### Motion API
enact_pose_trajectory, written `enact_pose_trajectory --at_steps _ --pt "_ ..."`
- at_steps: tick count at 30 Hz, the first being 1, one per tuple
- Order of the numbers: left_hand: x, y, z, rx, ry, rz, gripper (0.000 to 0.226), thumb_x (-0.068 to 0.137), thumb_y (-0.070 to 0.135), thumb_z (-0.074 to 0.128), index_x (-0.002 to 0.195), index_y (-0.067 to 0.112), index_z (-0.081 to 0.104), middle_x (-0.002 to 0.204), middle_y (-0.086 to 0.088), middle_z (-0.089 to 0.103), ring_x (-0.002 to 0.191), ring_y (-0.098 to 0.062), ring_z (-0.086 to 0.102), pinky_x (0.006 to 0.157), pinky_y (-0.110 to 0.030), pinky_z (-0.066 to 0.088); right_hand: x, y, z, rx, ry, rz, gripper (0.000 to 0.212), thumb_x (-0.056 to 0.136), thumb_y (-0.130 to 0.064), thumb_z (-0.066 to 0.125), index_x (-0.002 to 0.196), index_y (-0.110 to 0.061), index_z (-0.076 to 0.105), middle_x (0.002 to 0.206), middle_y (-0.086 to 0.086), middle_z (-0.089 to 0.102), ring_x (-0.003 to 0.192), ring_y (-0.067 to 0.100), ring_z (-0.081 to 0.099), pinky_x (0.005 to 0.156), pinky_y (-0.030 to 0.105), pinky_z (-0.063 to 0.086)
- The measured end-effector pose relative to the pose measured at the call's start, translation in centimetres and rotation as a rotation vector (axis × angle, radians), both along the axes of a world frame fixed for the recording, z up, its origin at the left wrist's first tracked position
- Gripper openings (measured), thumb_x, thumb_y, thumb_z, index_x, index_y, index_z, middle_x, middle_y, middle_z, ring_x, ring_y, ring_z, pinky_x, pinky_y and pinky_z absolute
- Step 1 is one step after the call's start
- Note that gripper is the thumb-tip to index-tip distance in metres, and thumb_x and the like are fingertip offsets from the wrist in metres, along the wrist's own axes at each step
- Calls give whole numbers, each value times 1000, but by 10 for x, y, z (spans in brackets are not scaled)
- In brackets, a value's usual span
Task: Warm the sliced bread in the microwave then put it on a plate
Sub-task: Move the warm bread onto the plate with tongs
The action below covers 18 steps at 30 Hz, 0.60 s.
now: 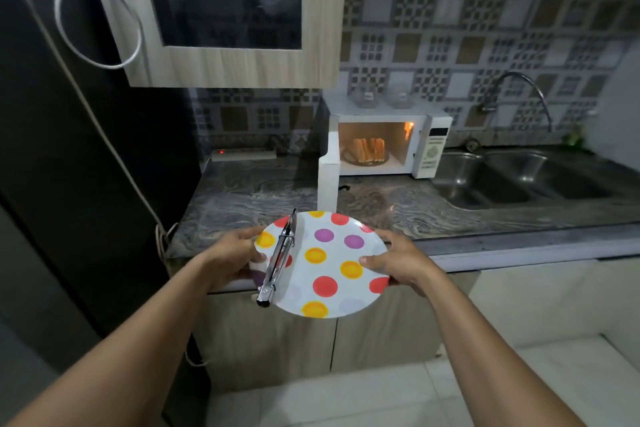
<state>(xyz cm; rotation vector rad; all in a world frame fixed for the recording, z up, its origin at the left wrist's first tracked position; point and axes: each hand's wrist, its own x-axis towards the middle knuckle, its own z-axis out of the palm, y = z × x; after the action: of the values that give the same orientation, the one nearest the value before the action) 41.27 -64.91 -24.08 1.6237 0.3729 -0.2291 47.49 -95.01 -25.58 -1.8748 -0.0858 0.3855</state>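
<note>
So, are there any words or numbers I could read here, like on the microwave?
No text here can be read.
On the control panel of the white microwave: markings too small and blurred to read.
On the two clear glass jars on top of it: what may be pale labels, too blurred to read.
On the white round plate with coloured dots: no writing visible.
</note>
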Motion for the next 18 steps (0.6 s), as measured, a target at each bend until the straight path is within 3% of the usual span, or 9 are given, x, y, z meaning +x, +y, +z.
enact_pose_trajectory --at_steps 3,7,10,14,18 --pt "3 -32 4 -21 -20 -58 48 75 -11 54 113 15 67 115 -25 68 98 -43 66 74 -51 58 -7 -31 4 -18 19 -56 52 81 -10 82 123 -20 52 105 2 72 88 18 72 59 30 59" --pt "15 -72 8 -49 -33 -96 52 60 7 60 110 16 69 107 -28 66 92 -35 61 83 -54 55 -6 -70 9 -30 31 -115 55 81 -10 82 124 -21 50 105 1 71 85 18 73 60 32 60" --pt "39 -100 2 -61 -43 -140 44 71 0 57 112 13 69 110 -29 65 94 -36 63 77 -48 58 5 -101 10 -50 20 -161 61 78 -12 84 129 -19 52 108 3 72 88 20 73 66 36 63" --pt "81 -136 -10 -31 -28 -151 49 86 -16 42 117 14 67 109 -21 71 103 -38 68 82 -53 58 29 -142 10 -48 19 -181 57 80 -11 83 128 -19 53 107 1 71 88 19 72 64 33 62" --pt "117 -176 -14 -32 -13 -116 51 85 -20 44 108 17 70 97 -16 74 77 -29 71 56 -36 58 62 -179 10 -60 0 -162 46 81 -13 83 117 -25 57 103 -3 71 87 16 71 63 29 60"
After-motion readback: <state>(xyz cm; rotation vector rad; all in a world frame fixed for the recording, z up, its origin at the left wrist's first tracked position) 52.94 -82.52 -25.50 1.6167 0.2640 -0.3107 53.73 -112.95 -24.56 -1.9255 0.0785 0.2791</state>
